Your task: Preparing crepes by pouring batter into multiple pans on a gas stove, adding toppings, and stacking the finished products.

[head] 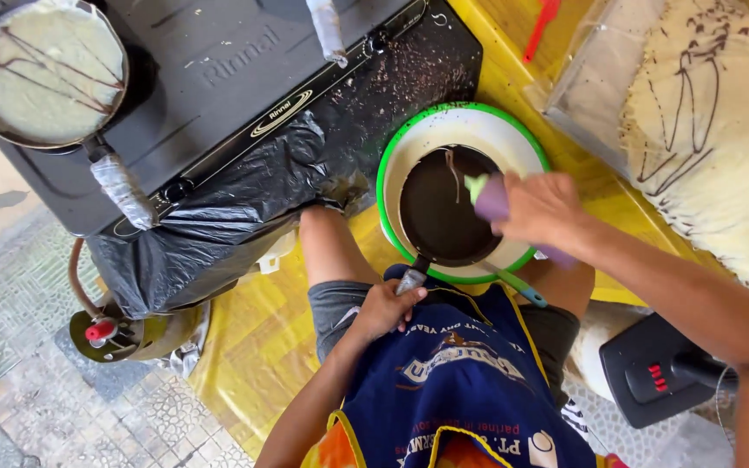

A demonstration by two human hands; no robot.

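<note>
Pan [444, 208] sits dark and round over a white bowl [513, 143] with a green rim, just in front of my knees on the yellow table [253, 338]. My left hand [383, 308] is clamped around the pan's wrapped handle [412, 279] at the near edge. My right hand [541, 208] is closed on a purple bottle [491, 199] with a pale green tip, tilted over the pan, where a thin streak lies on the dark surface. On the black stove [244, 78] at far left I see a second pan [45, 71] filled with pale batter and dark lines. A stack of thin crepes [721, 139] lies at right.
</note>
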